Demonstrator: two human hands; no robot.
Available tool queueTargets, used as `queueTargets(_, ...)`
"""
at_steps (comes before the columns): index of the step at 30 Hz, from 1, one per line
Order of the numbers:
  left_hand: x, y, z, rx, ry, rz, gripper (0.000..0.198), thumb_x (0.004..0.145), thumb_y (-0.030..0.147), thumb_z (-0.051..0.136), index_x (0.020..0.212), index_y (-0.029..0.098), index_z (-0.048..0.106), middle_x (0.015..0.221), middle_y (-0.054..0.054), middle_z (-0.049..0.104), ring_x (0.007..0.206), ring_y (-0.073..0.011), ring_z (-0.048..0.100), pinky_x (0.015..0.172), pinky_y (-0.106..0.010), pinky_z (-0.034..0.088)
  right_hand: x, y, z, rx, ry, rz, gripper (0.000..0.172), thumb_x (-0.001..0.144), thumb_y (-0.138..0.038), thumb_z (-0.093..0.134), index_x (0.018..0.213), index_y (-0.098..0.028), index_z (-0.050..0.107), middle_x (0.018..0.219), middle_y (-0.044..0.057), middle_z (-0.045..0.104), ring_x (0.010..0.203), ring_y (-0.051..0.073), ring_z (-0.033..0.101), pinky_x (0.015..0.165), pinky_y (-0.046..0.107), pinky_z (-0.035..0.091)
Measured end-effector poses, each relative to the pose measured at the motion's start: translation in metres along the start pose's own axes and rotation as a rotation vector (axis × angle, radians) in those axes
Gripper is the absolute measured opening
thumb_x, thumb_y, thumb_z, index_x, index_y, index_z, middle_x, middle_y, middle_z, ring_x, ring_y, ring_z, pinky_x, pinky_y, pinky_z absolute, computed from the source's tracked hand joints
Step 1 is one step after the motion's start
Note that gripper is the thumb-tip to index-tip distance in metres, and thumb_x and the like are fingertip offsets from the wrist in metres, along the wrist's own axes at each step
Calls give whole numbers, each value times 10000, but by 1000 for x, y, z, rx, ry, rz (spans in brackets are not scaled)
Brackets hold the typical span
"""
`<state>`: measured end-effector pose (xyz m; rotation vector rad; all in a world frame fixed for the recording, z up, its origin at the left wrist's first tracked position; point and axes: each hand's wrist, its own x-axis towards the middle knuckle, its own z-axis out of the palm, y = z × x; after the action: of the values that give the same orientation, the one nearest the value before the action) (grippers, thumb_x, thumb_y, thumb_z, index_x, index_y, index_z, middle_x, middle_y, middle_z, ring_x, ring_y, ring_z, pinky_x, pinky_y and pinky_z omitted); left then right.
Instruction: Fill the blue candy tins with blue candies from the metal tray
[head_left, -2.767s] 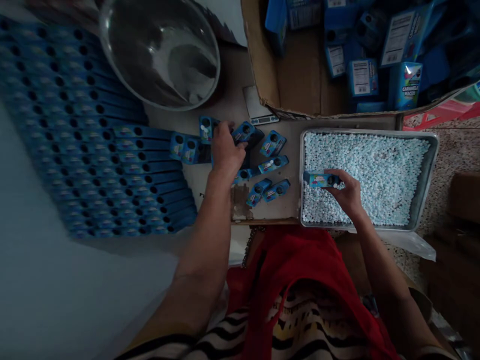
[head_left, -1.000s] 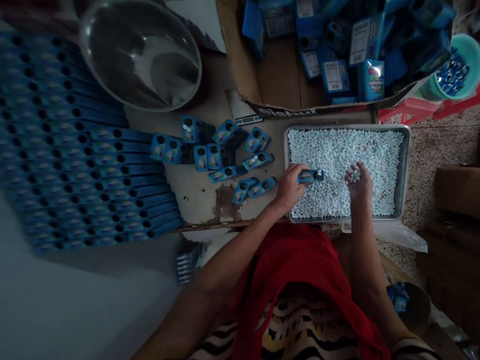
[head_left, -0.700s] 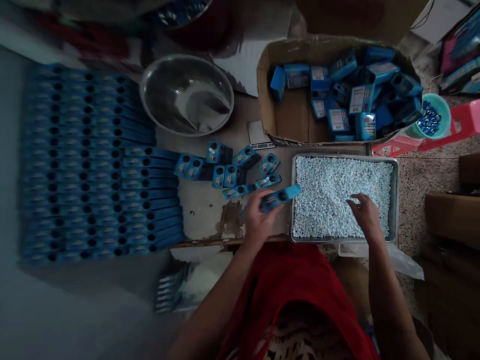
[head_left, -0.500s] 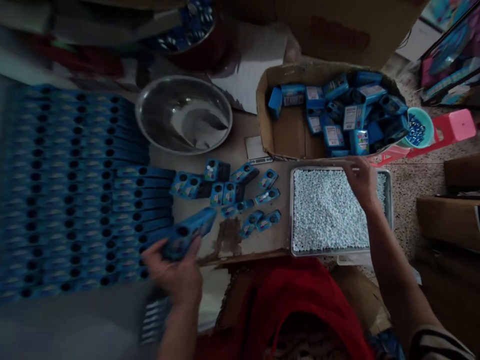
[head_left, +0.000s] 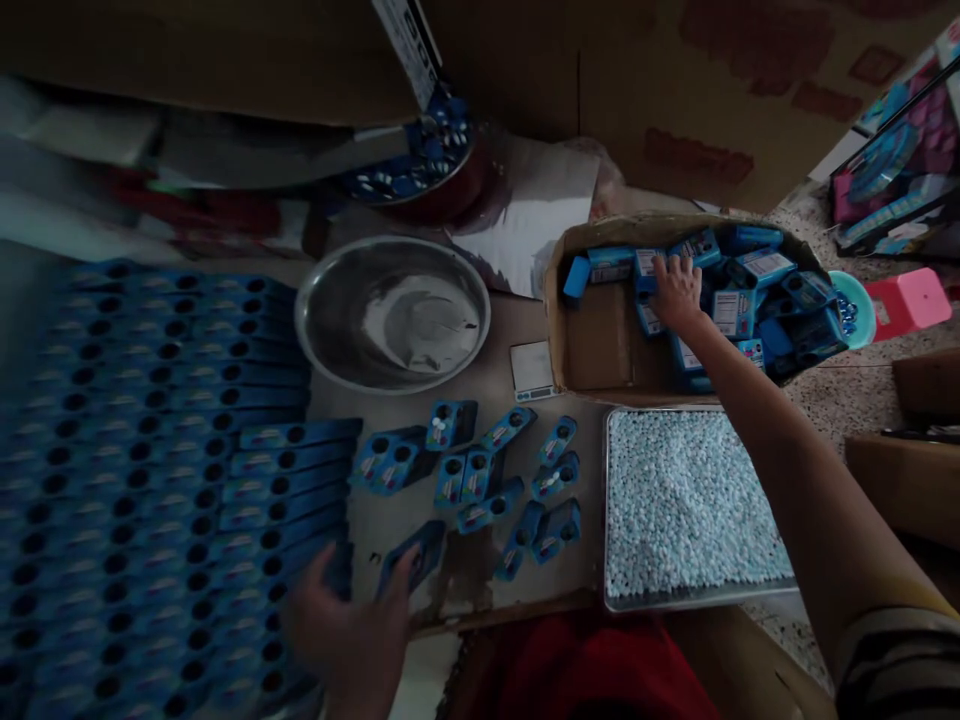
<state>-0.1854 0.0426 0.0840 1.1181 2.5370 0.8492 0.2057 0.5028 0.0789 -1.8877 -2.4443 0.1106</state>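
Observation:
My left hand (head_left: 352, 630), blurred by motion, is open at the table's front edge, thumb and finger spread. Its thumb overlaps a small blue carton (head_left: 417, 556) with a round dark hole; whether they touch I cannot tell. My right hand (head_left: 679, 288) reaches into the cardboard box (head_left: 596, 360) at the back right. Its fingers are apart, resting over blue cartons with white label panels (head_left: 731, 312); no carton is lifted. Several holed cartons (head_left: 450, 480) stand or lie in the middle of the table. Small white pieces show on a few.
Rows of blue cartons (head_left: 150, 460) cover the left side. A steel bowl (head_left: 315, 330) with white powder, a red tub (head_left: 457, 200) of shiny blue pieces and a small scale (head_left: 532, 368) stand behind. A metal tray (head_left: 609, 520) of pale blue pellets lies under my right forearm.
My left hand has lowered and let go of the blue carton, which now rests on the table. My right hand has moved from above the pellet tray into the cardboard box. The view has shifted.

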Motion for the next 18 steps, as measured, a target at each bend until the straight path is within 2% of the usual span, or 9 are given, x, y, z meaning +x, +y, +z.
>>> queueTargets(2,33,56,3,-28,71,197,302,914,475,822,1145,301,738,1150,-86,768,1175,-391,734,1124,-614,575,8,1,12,-9,-37,-32,753,928,-189,742,1629,-55,502,1592,337,548,1503,511,437,1228,742,304)
queueTargets(4,68,127,34,-193,29,438,164,970,376,801,1111,292,783,1083,-48,804,1043,-300,772,1046,-498,623,13,3,20,-17,-65,-54,874,888,-172,812,1676,-62,452,1651,337,499,1549,508,400,1277,738,233)
queueTargets(6,98,202,95,-370,-115,553,106,1010,286,744,1106,270,787,1075,-42,810,1033,-253,782,997,-423,636,18,5,22,-21,-95,-66,887,878,-167,839,1675,-79,460,1655,325,501,1537,497,415,1281,711,245)
queueTargets(9,131,296,214,-417,-545,416,252,930,57,663,1111,216,739,1098,-72,805,1002,-231,790,936,-382,647,26,9,15,-38,-122,-117,710,911,-172,814,1579,-129,574,1530,265,630,1428,457,522,1244,663,325)
queueTargets(10,139,318,251,-382,-599,398,340,845,-21,663,1095,200,729,1080,-86,802,966,-247,790,910,-400,651,28,11,10,-50,-128,-144,631,922,-159,789,1529,-145,617,1476,240,673,1392,442,554,1234,648,346)
queueTargets(12,153,345,311,-340,-638,398,462,748,-94,649,1108,185,726,1108,-125,792,1047,-304,786,967,-466,647,29,14,-2,-57,-134,-175,512,923,-132,746,1430,-154,677,1387,213,732,1339,426,602,1209,620,390)
queueTargets(13,158,351,332,-330,-642,420,524,722,-112,639,1147,182,727,1175,-145,785,1123,-325,775,1019,-495,636,27,16,-9,-37,-118,-158,480,919,-136,739,1396,-149,690,1356,211,747,1321,426,620,1194,610,413)
queueTargets(15,168,356,357,-324,-656,484,636,700,-129,627,1250,175,725,1344,-178,748,1297,-344,722,1150,-529,584,16,23,-24,89,-5,-41,453,929,-195,747,1375,-147,686,1325,204,759,1301,425,648,1167,595,459)
queueTargets(18,182,355,374,-310,-718,646,765,690,-122,626,1381,190,727,1574,-166,656,1454,-335,628,1272,-523,489,-24,34,-46,486,267,255,397,948,-366,787,1304,-223,687,1227,116,772,1264,383,682,1132,570,535)
